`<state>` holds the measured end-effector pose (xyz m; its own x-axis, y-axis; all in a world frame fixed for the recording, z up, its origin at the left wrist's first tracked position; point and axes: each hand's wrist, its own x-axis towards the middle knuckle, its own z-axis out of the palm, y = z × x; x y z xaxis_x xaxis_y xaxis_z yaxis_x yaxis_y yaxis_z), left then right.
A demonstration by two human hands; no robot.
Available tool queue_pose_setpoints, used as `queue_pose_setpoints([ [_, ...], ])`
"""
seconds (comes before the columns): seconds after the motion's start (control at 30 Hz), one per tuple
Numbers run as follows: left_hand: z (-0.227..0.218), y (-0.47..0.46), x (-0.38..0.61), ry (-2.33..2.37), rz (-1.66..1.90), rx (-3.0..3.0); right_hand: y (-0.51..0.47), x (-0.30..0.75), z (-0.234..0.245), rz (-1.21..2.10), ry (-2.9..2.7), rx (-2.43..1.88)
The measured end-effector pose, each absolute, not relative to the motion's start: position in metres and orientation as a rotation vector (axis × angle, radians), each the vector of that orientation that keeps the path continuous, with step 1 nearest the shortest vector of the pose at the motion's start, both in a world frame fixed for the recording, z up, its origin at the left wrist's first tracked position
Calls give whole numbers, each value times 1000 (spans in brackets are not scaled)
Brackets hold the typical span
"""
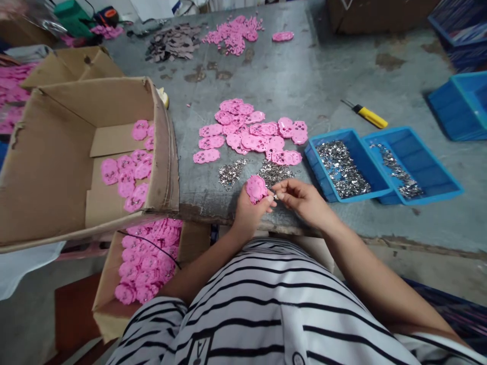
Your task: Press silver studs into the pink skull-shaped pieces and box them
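My left hand point(251, 209) is closed around a pink plastic piece point(256, 189) with a scalloped outline, just above the table's front edge. Thumb and forefinger of my right hand point(300, 198) pinch a small shiny metal part point(275, 196) right beside the pink piece; its exact kind is too small to make out. Two piles of small metal parts point(231, 172) lie on the table beyond my hands, the right one point(274, 172) closest to my fingers. Behind them spreads a heap of flat pink plastic pieces point(253, 133) with holes.
Left stands an open cardboard box point(49, 167) holding several pink pieces; a fuller box point(102, 304) sits below. Blue bins point(350, 137) with metal parts and a yellow-handled screwdriver point(371, 115) are on the right. Grey pieces point(175, 41) and small pink parts point(236, 33) lie at the back.
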<state>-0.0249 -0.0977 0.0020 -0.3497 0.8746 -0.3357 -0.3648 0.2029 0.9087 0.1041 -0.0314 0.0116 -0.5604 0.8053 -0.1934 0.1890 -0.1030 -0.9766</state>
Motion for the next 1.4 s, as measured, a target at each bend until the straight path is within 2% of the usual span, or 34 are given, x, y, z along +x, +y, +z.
queue_pose_setpoints([
  [0.27,-9,-96,-27,1475,1440,566,-38,98,4,1615,-1738,-1133],
  [0.53,-13,-95,-27,1551,1503,558,-45,91,3,1700,-1662,-1144],
  [0.8,-5,-99,-31,1132,1451,386,-42,92,7,1450,-1698,-1141],
  [1.4,-2,-99,-30,1104,1492,284,-42,90,8,1304,-1895,-1097],
])
